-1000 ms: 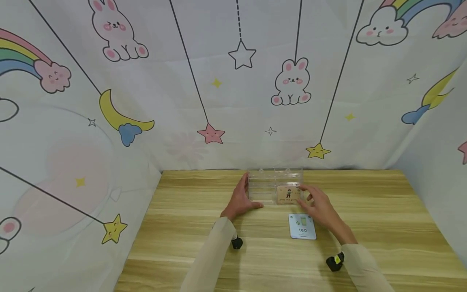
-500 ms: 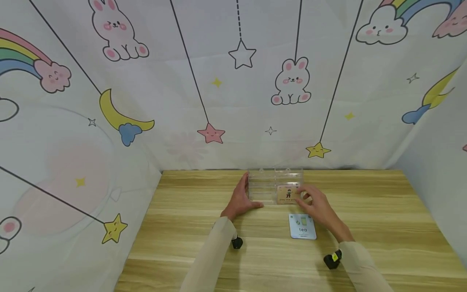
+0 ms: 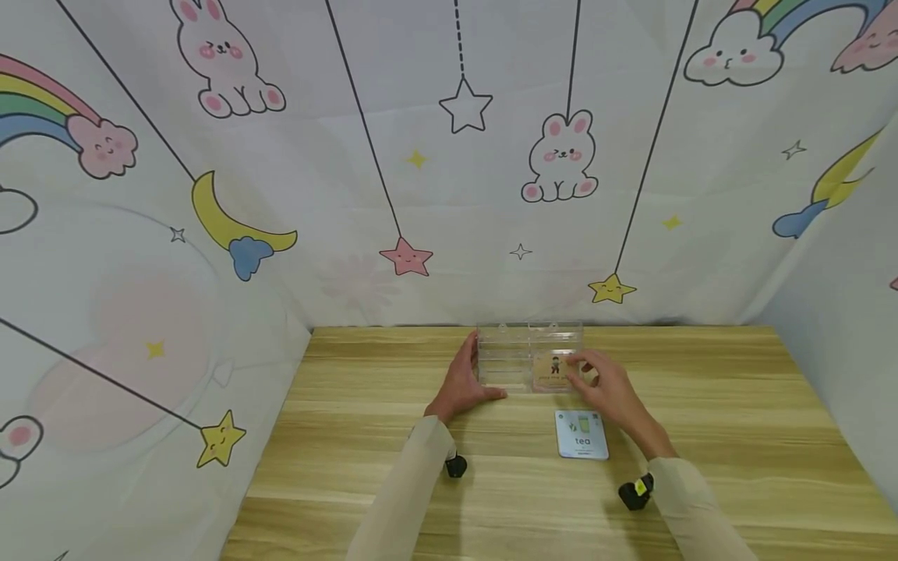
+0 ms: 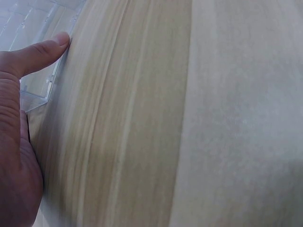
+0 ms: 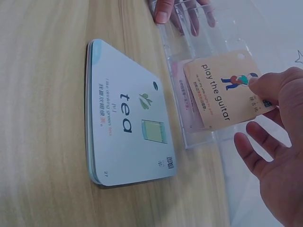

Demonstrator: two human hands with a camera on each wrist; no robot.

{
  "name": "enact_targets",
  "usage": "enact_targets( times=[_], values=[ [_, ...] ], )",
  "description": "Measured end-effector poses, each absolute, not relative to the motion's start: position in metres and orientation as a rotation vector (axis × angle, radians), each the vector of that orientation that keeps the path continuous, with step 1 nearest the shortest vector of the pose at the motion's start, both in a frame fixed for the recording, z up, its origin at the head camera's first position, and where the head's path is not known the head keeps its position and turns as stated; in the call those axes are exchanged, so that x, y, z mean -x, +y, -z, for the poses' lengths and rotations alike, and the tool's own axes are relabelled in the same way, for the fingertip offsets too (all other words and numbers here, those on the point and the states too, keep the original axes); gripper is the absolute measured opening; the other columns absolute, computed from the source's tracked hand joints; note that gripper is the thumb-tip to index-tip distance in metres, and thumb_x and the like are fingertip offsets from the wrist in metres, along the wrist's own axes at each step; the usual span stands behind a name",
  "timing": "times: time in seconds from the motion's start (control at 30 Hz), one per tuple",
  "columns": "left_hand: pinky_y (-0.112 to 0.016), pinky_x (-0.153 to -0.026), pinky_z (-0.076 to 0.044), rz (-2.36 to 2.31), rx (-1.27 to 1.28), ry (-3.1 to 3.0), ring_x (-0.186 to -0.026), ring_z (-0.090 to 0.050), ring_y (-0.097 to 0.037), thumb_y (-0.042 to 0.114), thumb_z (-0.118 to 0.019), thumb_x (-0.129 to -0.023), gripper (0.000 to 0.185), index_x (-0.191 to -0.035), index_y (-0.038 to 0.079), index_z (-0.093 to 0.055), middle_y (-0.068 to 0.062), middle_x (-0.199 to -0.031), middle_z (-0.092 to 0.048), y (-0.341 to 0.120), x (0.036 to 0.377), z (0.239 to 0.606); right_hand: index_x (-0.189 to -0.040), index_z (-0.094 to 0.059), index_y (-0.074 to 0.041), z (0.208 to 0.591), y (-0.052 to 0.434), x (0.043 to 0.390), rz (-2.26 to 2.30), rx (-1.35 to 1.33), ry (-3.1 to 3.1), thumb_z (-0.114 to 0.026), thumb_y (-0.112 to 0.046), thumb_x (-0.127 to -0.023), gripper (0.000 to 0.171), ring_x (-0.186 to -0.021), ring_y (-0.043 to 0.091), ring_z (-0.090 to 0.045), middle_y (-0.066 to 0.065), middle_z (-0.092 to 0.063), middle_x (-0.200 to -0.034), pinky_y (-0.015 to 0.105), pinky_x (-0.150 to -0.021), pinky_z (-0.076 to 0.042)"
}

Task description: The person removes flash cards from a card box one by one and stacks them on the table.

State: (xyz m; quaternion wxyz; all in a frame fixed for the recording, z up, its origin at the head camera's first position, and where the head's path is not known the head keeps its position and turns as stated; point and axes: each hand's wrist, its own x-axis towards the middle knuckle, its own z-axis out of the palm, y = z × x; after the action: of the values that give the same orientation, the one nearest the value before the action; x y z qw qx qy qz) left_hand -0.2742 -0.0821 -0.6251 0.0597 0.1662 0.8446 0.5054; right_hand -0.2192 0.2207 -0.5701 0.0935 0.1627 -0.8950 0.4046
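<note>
A clear plastic box (image 3: 528, 352) stands near the table's far edge. My left hand (image 3: 464, 379) grips its left end, thumb (image 4: 38, 53) laid along the front wall (image 4: 33, 85) and fingers seen through the plastic (image 5: 190, 19). My right hand (image 3: 588, 375) pinches a tan "play the guitar" card (image 3: 553, 371) by its right edge and holds it upright at the right half of the box (image 5: 208, 71). In the right wrist view my thumb (image 5: 270, 85) lies on the card (image 5: 220, 97). A stack of cards topped by "tea" (image 3: 581, 435) (image 5: 125, 137) lies flat just in front.
The wooden table (image 3: 701, 421) meets a cartoon-print cloth backdrop (image 3: 449, 171) right behind the box, and cloth also hangs along both sides. Bare wood stretches left and right of the hands.
My right hand has moved a little forward and left with the card, closer against the box. The left hand and the tea stack have stayed put.
</note>
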Motion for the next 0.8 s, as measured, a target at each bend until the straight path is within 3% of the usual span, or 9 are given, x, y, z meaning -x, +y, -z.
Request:
enact_targets(
  times=[0.37, 0.8],
  values=[
    [-0.030, -0.123, -0.030, -1.530, -0.487, 2.556, -0.155, -0.024, -0.021, 0.023, -0.099, -0.072, 0.134, -0.168, 0.016, -0.007, -0.007, -0.172, -0.017, -0.081, 0.274, 0.626, -0.120, -0.069, -0.003, 0.562, 0.219, 0.217, -1.181, -0.500, -2.600, -0.075, -0.006, -0.095, 0.025, -0.095, 0.026, -0.062, 0.014, -0.068, -0.119, 0.032, -0.068, -0.060],
    [-0.029, -0.122, -0.031, -1.573, -0.493, 2.550, -0.154, -0.028, -0.023, 0.023, -0.101, -0.069, 0.135, -0.168, 0.016, -0.009, -0.009, -0.171, -0.020, -0.081, 0.272, 0.623, -0.130, -0.066, -0.002, 0.550, 0.222, 0.212, -1.268, -0.473, -2.595, -0.076, -0.003, -0.095, 0.036, -0.101, 0.029, -0.063, 0.016, -0.064, -0.127, 0.037, -0.078, -0.063]
  ],
)
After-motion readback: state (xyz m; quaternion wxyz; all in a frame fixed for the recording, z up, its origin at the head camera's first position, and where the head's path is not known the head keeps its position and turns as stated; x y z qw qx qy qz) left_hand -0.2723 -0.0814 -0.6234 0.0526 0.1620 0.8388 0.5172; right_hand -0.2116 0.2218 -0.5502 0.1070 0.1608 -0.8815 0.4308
